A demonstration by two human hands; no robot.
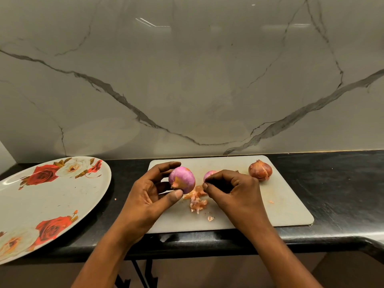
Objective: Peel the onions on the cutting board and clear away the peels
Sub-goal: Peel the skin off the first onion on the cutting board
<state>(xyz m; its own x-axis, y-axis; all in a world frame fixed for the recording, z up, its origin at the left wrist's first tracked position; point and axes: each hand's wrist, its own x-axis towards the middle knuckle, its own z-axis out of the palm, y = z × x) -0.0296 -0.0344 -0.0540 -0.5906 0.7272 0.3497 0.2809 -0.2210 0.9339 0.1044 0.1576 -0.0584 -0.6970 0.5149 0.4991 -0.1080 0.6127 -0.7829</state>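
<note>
My left hand [149, 196] grips a mostly peeled purple onion [182, 178] between thumb and fingers, just above the white cutting board [286, 208]. A scrap of orange skin still clings near its root. My right hand [232, 190] hovers beside it with fingers curled and fingertips pinched together; whether it holds a bit of peel I cannot tell. Behind that hand a second peeled onion [208, 174] is partly hidden. An unpeeled brown onion [260, 170] sits at the board's far right. Loose orange peels [197, 201] lie on the board below the hands.
A large white plate with red roses [47, 202] rests on the black counter [342, 183] to the left, overhanging the front edge. A marble wall rises directly behind the board. Small peel scraps [271, 202] lie on the board's right half.
</note>
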